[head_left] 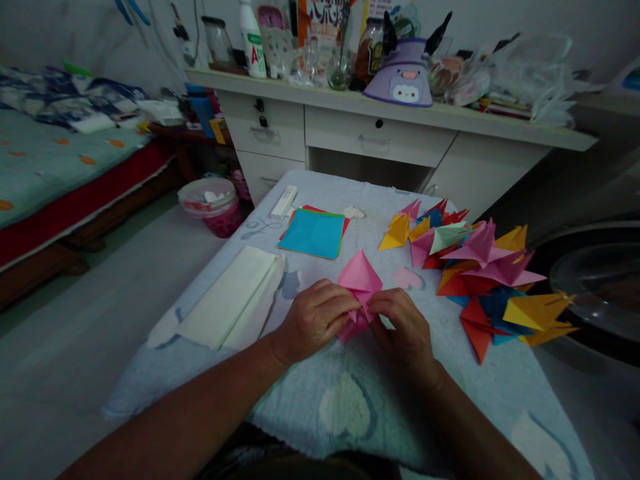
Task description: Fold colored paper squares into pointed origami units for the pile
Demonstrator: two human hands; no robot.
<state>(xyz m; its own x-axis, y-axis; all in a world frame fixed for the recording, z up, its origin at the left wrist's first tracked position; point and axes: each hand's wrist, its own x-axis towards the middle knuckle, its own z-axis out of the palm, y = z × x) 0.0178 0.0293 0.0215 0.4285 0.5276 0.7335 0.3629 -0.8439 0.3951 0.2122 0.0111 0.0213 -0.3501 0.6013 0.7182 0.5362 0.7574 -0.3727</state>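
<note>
A pink folded paper piece (pixel 359 279) lies on the pale blue cloth-covered table (pixel 320 400) in front of me. My left hand (pixel 313 321) pinches its lower left part with closed fingers. From the right, my right hand (pixel 406 328) pinches the same lower part, fingertips pressed together on the fold. The upper half of the pink piece sticks out beyond both hands as a diamond shape.
A pile of several folded paper pieces (pixel 480 280) in pink, yellow, red, blue and green lies to the right. Flat coloured sheets (pixel 314 232), blue on top, lie behind, by a white tube (pixel 284 202). Folded white cloth (pixel 235 299) lies left. A desk (pixel 380 127), bed (pixel 55 173) and pink bin (pixel 213 205) stand beyond.
</note>
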